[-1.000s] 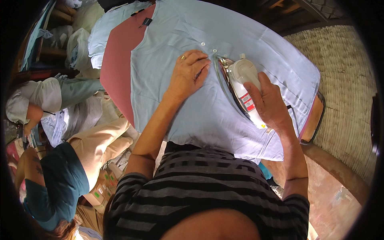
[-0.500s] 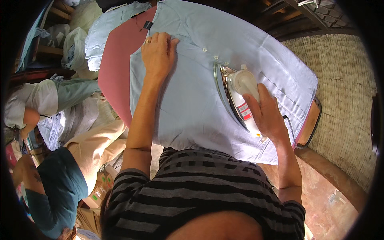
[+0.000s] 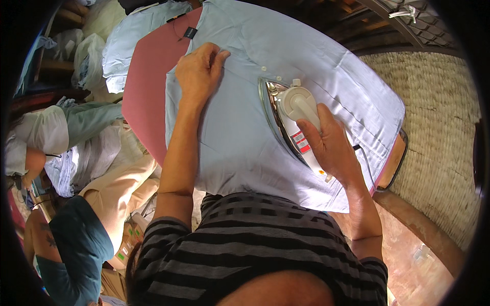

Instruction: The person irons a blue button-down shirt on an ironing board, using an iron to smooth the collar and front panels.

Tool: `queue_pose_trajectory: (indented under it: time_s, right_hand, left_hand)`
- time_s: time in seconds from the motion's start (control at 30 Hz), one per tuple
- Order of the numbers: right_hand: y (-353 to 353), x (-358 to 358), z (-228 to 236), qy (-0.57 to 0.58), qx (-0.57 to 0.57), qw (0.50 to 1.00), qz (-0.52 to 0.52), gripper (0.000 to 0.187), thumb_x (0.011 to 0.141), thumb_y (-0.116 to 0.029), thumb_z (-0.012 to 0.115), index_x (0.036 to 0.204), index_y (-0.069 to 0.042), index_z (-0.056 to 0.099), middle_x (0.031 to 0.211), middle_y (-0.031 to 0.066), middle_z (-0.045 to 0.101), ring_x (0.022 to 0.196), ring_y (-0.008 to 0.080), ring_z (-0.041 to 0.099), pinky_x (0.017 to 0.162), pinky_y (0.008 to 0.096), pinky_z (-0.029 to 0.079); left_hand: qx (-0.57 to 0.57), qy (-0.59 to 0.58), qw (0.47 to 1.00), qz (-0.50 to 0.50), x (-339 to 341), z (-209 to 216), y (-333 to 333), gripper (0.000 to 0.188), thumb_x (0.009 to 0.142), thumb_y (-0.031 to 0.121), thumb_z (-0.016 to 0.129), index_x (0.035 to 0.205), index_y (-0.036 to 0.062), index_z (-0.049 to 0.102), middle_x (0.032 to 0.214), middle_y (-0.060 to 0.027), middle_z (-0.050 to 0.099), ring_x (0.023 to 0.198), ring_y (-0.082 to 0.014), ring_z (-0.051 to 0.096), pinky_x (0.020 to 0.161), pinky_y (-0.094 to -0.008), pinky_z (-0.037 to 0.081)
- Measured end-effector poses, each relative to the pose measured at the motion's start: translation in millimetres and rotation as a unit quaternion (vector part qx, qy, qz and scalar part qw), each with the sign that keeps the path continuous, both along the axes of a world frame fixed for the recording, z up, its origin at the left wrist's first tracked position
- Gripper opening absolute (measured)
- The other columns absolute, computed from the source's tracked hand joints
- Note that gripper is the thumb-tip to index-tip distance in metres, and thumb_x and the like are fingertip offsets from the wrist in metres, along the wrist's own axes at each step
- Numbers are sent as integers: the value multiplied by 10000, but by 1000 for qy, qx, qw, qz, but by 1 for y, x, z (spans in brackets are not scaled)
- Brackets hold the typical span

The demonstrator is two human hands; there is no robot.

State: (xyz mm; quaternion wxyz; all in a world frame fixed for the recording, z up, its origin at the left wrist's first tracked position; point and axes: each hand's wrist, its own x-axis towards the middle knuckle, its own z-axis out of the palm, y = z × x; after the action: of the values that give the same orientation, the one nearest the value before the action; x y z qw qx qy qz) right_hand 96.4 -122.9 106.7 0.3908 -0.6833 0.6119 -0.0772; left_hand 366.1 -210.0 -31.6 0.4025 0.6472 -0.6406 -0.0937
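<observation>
Across the middle, a red-covered ironing board (image 3: pixel 148 92), showing its red cover along the left. Draped over most of it, a pale blue shirt (image 3: pixel 237 127), neck end at the far left, creased towards the right. On the shirt, right of centre, a white electric iron (image 3: pixel 292 125), long axis slanting from pointed tip at far left to heel at near right. Wrapped around the iron's handle from the right, the right hand (image 3: pixel 334 148), clearly the nearer of the 2. Well apart, left of the iron's tip, the left hand (image 3: pixel 200 74), on the shirt by the neck end, fingers bent and narrow; pinching cloth or merely resting, impossible to make out. Beside the right wrist, a thin cord (image 3: pixel 366 160). Beyond the left hand, a small black label (image 3: pixel 190 33). Close by the iron's tip, 2 white buttons (image 3: pixel 264 68).
</observation>
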Motion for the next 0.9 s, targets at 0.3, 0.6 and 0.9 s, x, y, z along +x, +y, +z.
queue_pose_trajectory:
  time_s: [0.3, 0.6, 0.9]
  right_hand:
    - [12, -5, 7, -19, -22, 999, -29, 360, 1021, -322, 583, 1076, 28, 519, 835, 264, 666, 755, 420, 679, 660, 432, 511]
    - [-6, 7, 4, 22, -10, 999, 29, 384, 1023, -353, 584, 1023, 24, 513, 822, 263, 641, 724, 425, 637, 663, 438, 491]
    - [-14, 19, 1, -46, -9, 999, 22, 378, 1024, -348, 578, 1012, 26, 532, 831, 253, 650, 754, 436, 648, 691, 459, 496]
  left_hand:
    - [-9, 19, 1000, 1, 0, -2, -3, 245, 861, 306, 749, 804, 90, 649, 632, -39, 620, 574, -245, 563, 602, -368, 371]
    - [-42, 6, 999, -2, 2, -4, 1, 273, 862, 337, 762, 840, 79, 675, 604, -44, 582, 551, -205, 550, 569, -345, 401]
    - [-34, 5, 999, -2, 0, -6, -1, 246, 827, 293, 782, 832, 75, 668, 662, -60, 652, 599, -243, 603, 573, -371, 392]
